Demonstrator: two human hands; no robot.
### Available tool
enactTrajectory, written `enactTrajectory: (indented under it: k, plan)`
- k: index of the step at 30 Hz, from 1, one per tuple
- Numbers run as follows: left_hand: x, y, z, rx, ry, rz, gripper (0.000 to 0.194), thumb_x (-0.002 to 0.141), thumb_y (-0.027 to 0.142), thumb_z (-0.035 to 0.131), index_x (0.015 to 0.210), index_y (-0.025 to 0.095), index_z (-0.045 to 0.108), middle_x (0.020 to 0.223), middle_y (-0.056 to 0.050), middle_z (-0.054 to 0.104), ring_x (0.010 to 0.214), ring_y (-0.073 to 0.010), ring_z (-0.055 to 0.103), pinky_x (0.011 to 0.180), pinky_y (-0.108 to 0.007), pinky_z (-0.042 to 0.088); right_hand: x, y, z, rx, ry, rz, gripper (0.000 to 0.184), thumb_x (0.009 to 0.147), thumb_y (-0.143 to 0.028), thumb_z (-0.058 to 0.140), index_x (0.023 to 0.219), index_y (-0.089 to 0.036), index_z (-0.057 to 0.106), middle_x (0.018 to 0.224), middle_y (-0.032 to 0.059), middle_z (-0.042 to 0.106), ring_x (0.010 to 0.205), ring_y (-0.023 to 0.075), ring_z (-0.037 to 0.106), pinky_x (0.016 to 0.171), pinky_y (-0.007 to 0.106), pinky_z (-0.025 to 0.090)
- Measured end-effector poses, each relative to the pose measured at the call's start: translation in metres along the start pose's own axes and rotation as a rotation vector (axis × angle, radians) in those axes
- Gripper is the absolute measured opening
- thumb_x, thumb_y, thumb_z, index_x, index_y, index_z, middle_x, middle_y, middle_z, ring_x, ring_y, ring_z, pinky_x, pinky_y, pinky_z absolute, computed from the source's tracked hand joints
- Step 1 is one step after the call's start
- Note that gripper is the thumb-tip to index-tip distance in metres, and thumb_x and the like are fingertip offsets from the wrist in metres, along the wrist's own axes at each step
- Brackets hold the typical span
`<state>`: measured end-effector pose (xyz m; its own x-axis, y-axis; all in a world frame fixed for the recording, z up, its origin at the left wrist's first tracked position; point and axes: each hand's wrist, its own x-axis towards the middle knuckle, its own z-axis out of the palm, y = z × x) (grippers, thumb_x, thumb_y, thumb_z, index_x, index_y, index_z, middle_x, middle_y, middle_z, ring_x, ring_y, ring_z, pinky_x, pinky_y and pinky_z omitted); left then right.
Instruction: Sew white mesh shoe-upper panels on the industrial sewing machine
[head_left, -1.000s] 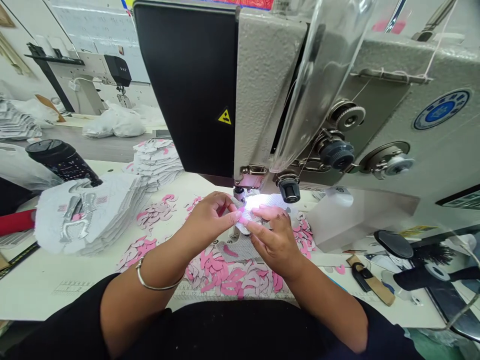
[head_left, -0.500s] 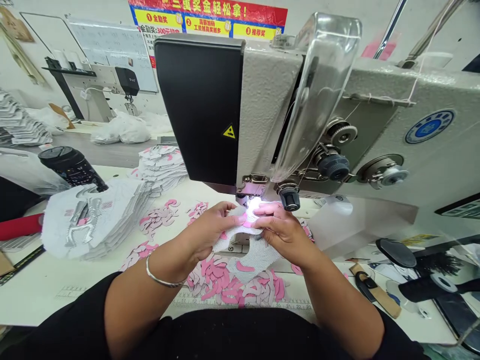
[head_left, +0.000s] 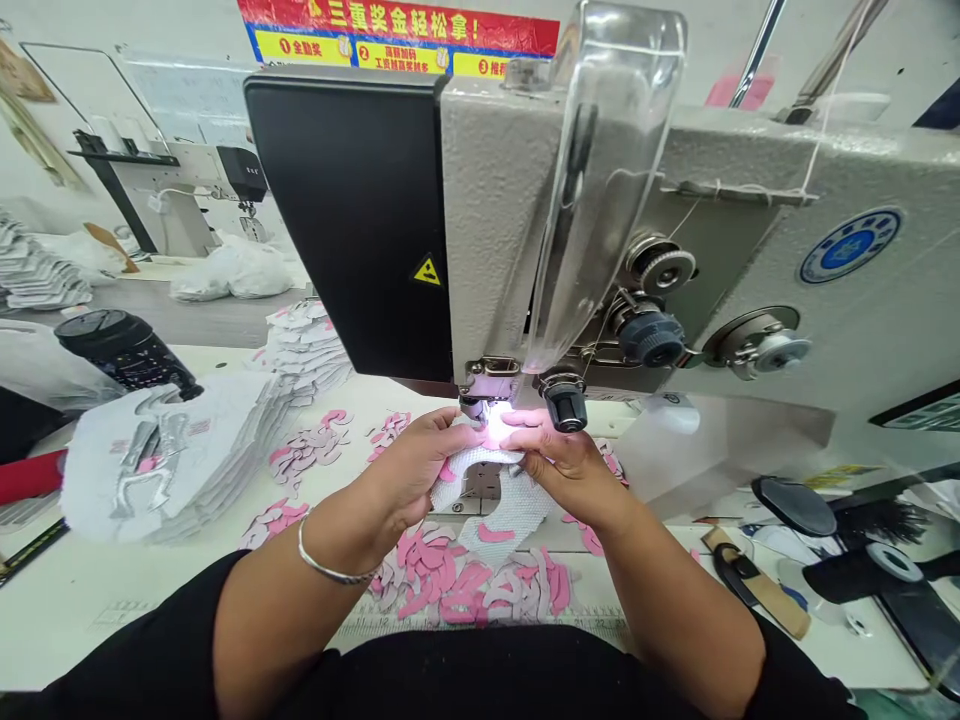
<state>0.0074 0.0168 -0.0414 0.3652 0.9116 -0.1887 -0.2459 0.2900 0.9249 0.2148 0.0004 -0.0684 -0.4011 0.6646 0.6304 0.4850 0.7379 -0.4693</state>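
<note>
A white textured fabric piece (head_left: 510,515) with a cut-out lies under the lit needle area of a sewing machine (head_left: 499,230). My left hand (head_left: 431,450) grips its left edge, thumb pressed on top close to the needle. From the other side my right hand (head_left: 566,455) pinches the same piece, fingers bent over the cloth right of the presser foot. A small pink curved patch (head_left: 496,534) rests on the lower part of the fabric. Bright lamp glare hides the exact spot under the needle.
Loose pink and pale curved patches (head_left: 450,575) are heaped in front of the machine. At left stands a stack of white fabric pieces (head_left: 187,450), with a black bottle (head_left: 124,350) behind it. A black thread spool (head_left: 862,575) lies at right beside a brush (head_left: 885,525).
The whole view has shifted slightly, with the machine appearing further left and closer. Both hands keep their hold on the fabric, which shows only slight movement at the needle.
</note>
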Motion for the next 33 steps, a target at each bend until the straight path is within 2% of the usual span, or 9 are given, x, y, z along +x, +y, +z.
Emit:
enactTrajectory:
  k: [10,14,19,25,29,33]
  plan:
    - [-0.001,0.003,0.003,-0.010,-0.010,-0.006,0.012,0.070,0.017,0.076,0.081,0.016,0.070,0.069,-0.001,0.069,0.056,-0.0116,0.065,0.052,-0.019,0.051,0.000,0.003,0.003,0.030,0.031,0.010,0.018,0.097,-0.026,0.055,0.105,-0.030,0.070,0.099,0.0028,0.068,0.100,0.0194,0.063,0.094,0.043,0.046]
    - [-0.004,0.003,0.002,0.009,-0.035,-0.014,0.016,0.072,0.019,0.076,0.086,0.016,0.069,0.074,-0.002,0.069,0.062,-0.0132,0.066,0.055,-0.021,0.053,0.000,0.005,0.002,0.039,0.031,0.004,0.018,0.097,-0.026,0.054,0.106,-0.029,0.070,0.103,0.0030,0.068,0.102,0.0193,0.063,0.094,0.043,0.047]
    - [-0.006,0.000,0.003,0.022,0.007,-0.015,0.021,0.072,0.021,0.076,0.091,0.018,0.067,0.075,-0.002,0.067,0.066,-0.0157,0.067,0.059,-0.026,0.055,0.000,0.011,0.000,0.054,-0.006,0.003,0.019,0.098,-0.030,0.053,0.107,-0.029,0.071,0.101,0.0032,0.069,0.101,0.0195,0.064,0.094,0.043,0.048]
    - [-0.005,0.000,0.008,-0.001,0.042,0.012,0.017,0.071,0.020,0.076,0.084,0.018,0.065,0.071,-0.001,0.067,0.059,-0.0123,0.064,0.053,-0.021,0.053,0.000,0.012,0.000,0.070,-0.015,0.070,0.018,0.096,-0.031,0.057,0.107,-0.031,0.071,0.098,0.0025,0.068,0.105,0.0201,0.063,0.096,0.041,0.049]
    - [-0.007,0.002,0.009,-0.002,0.023,0.007,0.023,0.071,0.021,0.077,0.092,0.017,0.067,0.078,-0.004,0.070,0.066,-0.0154,0.068,0.056,-0.023,0.055,-0.001,0.012,0.000,0.077,-0.022,0.072,0.018,0.096,-0.031,0.058,0.106,-0.032,0.072,0.099,0.0030,0.068,0.106,0.0207,0.063,0.096,0.043,0.050]
    - [-0.009,0.002,0.009,-0.011,0.044,-0.014,0.022,0.071,0.023,0.078,0.088,0.018,0.065,0.071,-0.001,0.068,0.058,-0.0126,0.064,0.052,-0.021,0.053,-0.002,0.012,0.001,0.100,-0.023,0.105,0.018,0.095,-0.031,0.058,0.107,-0.033,0.071,0.100,0.0037,0.068,0.108,0.0219,0.062,0.098,0.045,0.049]
